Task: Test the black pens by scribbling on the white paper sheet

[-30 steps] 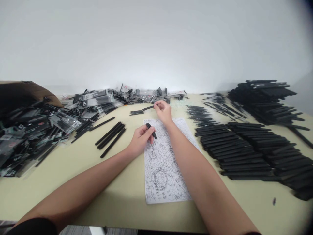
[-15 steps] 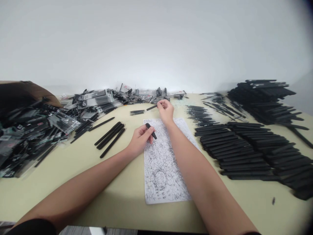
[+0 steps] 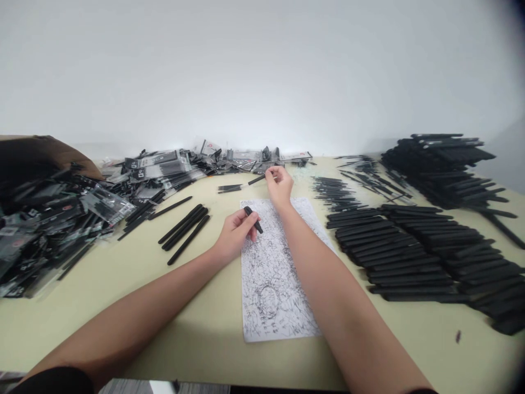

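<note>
Reference = scribbled sheet point(image 3: 268, 262), lying on the table point(image 3: 184, 334).

Left hand point(image 3: 237, 232): over the sheet's upper left edge, clamped on a short dark piece point(image 3: 253, 220), thumb on top, piece tilted with its lower end toward the sheet. Can't tell if it touches the paper.

Right hand point(image 3: 279, 183): just beyond the sheet's far edge, fingertips pinched on a thin black stick point(image 3: 257, 179). Stick points left, light tip at the free end. Forearm crosses over the sheet's right side.

Around the sheet:
- Just beyond its far left corner: small row of thin sticks point(image 3: 229, 188).
- Left: a few loose thick black pens point(image 3: 189, 239), side by side.
- Far left: heap of clear packets point(image 3: 109, 205), beside a cardboard box point(image 3: 76, 156). More packets behind the sheet.
- Right, near its far corner: column of thin sticks point(image 3: 334, 191).
- Right: rows of thick black pens point(image 3: 394, 254), taller stack point(image 3: 435, 169) behind them.
</note>
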### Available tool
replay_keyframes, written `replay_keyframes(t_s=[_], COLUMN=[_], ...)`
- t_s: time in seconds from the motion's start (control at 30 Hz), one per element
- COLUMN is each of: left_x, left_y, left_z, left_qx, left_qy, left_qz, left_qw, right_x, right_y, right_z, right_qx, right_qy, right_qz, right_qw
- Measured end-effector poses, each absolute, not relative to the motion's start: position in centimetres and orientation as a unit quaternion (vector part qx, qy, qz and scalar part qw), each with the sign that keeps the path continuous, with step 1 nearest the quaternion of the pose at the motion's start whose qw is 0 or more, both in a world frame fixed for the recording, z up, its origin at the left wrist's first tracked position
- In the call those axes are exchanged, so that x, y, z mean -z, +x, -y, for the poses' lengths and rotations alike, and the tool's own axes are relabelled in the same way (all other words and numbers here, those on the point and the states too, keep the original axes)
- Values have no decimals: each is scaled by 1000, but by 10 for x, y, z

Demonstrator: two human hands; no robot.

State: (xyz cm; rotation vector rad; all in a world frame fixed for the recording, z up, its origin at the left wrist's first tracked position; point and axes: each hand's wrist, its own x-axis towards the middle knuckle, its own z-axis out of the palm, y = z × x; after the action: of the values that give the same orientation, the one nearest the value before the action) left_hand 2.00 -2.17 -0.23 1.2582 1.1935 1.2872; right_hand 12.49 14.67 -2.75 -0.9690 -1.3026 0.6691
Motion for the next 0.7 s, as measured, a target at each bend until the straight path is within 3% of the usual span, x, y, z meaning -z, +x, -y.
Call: replay_keyframes(t_s=[0.33,0.5,0.7], left_x=[2,2,3], left_y=[20,19,19], left_z=[22,22,21], left_qx=[-527,-524,-524], left_qy=[517,518,518], left_qz=[-482,-484,-483], left_qw=[472,472,473], right_x=[29,29,28], right_y=[123,124,125], right_z=[-149,-149,-148], right_qx=[-333,-309,-297], right_qy=[-413,-426,-429], right_qz=[590,554,577], right_qw=[608,645,628])
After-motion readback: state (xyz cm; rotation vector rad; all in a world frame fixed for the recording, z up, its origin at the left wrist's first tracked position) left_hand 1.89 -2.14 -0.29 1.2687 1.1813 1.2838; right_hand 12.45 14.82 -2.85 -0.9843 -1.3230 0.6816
